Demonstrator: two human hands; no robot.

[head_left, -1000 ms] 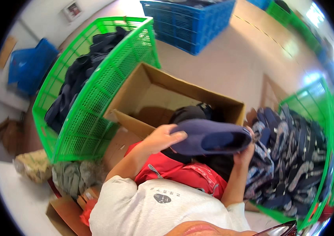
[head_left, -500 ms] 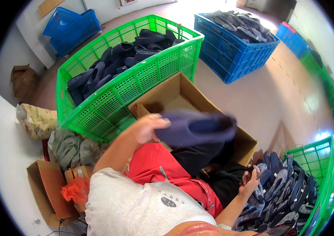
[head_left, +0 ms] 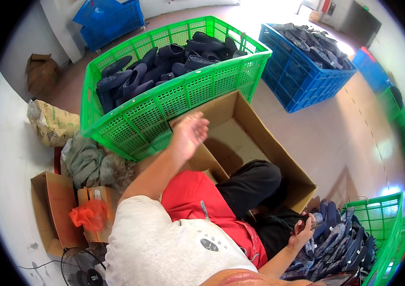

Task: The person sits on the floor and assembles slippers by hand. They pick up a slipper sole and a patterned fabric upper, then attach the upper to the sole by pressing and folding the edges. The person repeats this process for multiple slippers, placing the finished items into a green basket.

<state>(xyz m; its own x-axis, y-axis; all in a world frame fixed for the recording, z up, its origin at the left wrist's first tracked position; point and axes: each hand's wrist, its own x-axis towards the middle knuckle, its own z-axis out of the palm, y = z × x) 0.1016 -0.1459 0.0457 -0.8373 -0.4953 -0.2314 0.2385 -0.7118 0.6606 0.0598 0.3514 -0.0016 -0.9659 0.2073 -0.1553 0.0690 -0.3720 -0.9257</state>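
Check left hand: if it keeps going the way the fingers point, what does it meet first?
Likely the near wall of the green crate holding dark shoes; the left hand is open and empty above the cardboard box. Depth is unclear.

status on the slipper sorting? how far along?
Done: the green crate ahead is well filled with dark slippers. In hand: the left hand is open and empty over the cardboard box; the right hand grips a slipper. Left: a full pile in the right green crate.

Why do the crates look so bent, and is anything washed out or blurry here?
Head view: the fisheye lens bows the green crate and cardboard box toward the black rim; glare bleaches the floor at top; the left hand is slightly motion-blurred; the right hand is sharper.
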